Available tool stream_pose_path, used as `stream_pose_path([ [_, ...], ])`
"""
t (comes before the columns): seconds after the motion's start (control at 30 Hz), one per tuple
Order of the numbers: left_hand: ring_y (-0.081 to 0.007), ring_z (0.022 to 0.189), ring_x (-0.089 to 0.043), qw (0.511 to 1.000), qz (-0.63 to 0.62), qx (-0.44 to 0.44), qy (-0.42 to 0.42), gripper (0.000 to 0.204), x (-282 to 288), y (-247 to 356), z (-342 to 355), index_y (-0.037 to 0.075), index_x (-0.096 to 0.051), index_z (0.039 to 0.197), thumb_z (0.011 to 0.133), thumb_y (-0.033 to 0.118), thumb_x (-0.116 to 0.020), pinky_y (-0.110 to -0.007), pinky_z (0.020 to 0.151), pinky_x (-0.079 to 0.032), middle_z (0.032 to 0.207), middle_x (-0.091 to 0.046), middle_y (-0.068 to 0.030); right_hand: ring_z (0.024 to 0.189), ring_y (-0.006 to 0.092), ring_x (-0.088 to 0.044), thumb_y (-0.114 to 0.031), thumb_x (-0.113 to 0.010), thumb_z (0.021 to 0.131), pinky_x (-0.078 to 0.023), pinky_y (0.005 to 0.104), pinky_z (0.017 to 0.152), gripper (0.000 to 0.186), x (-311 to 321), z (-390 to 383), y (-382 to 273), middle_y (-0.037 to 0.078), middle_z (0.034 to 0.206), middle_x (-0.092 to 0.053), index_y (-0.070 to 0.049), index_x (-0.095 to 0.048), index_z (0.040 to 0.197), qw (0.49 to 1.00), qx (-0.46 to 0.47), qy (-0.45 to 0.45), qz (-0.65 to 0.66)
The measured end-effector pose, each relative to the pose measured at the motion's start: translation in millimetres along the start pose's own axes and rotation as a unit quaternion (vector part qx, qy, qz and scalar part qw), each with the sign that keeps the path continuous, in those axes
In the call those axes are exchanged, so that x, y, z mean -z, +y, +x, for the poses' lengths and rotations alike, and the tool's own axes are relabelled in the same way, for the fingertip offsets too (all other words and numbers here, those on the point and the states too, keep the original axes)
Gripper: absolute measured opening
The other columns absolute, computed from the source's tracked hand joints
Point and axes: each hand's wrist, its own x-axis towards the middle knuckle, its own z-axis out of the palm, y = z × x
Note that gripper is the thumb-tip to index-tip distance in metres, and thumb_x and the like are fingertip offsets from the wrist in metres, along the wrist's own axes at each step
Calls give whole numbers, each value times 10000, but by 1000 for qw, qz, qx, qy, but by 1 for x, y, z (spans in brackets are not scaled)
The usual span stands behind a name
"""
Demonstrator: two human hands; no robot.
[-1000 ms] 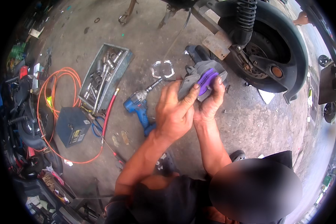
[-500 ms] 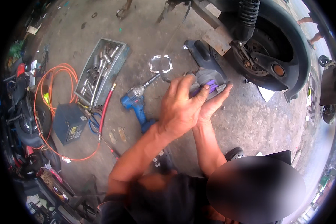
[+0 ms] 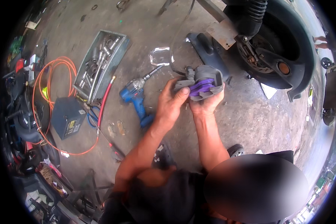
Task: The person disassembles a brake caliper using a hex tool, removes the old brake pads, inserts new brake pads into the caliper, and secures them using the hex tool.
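Observation:
Both of my hands hold a grey brake caliper [image 3: 210, 71] with purple brake pads [image 3: 202, 88] set in its opening. My left hand [image 3: 171, 104] grips its left side, the thumb lying on the near edge by the purple pads. My right hand [image 3: 208, 105] supports it from below and on the right, with most of its fingers hidden behind the caliper. A thin dark hose [image 3: 172, 63] runs from the caliper up toward the frame of the vehicle.
A scooter wheel [image 3: 291, 71] with its spring [image 3: 257, 10] stands at the upper right. A blue impact wrench [image 3: 138, 106] lies left of my hands. Further left are a metal tray [image 3: 115, 67] of sockets, a dark box [image 3: 66, 118] and an orange hose [image 3: 35, 106].
My left hand has drawn back from over the caliper to its left side, uncovering more of the grey body and purple pads. The view has shifted slightly.

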Motion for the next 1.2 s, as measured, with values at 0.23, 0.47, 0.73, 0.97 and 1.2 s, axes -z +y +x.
stream_pose_path([
  [0.23, -166, 822, -583, 991, 32, 78, -104, 304, 84, 12, 17, 3, -573, 1028, 847, 226, -672, -294, 704, -471, 901, -614, -71, 1133, 307, -481, -537, -546, 865, -414, 500, 925, 600, -2, 18, -19, 166, 1134, -553, -6, -510, 1143, 901, -381, -76, 192],
  [0.47, -187, 880, -571, 920, 314, 39, -232, 297, 108, 41, 45, 2, -548, 1019, 808, 153, -693, -321, 777, -455, 965, -587, -86, 1131, 271, -543, -639, -483, 858, -387, 491, 983, 788, -23, 53, -15, 164, 1240, -553, 11, -463, 1305, 754, -482, -446, -26],
  [0.73, -250, 1075, -543, 976, 195, 24, -94, 464, 87, 43, 39, -19, -488, 1174, 803, 141, -715, -379, 925, -442, 1141, -555, -164, 730, 178, -639, -326, -585, 819, -543, 321, 636, 394, -34, 34, -16, 95, 896, -649, -25, -591, 1074, 777, -520, -333, 122],
  [0.97, -223, 1103, -536, 997, 72, 1, 13, 698, 67, 5, 3, -61, -323, 1343, 777, 86, -705, -347, 948, -437, 1189, -540, -171, 889, 208, -609, -266, -539, 793, -503, 350, 812, 424, -40, -8, 12, 113, 1005, -621, -17, -547, 1136, 847, -438, -168, 250],
  [1.2, -207, 1099, -530, 999, 36, -36, -1, 735, 49, 3, -8, -70, -254, 1372, 781, 51, -673, -320, 942, -435, 1172, -538, -163, 986, 229, -595, -268, -501, 765, -479, 367, 881, 524, -37, -14, 13, 117, 1099, -604, -22, -509, 1227, 849, -383, -120, 342],
])
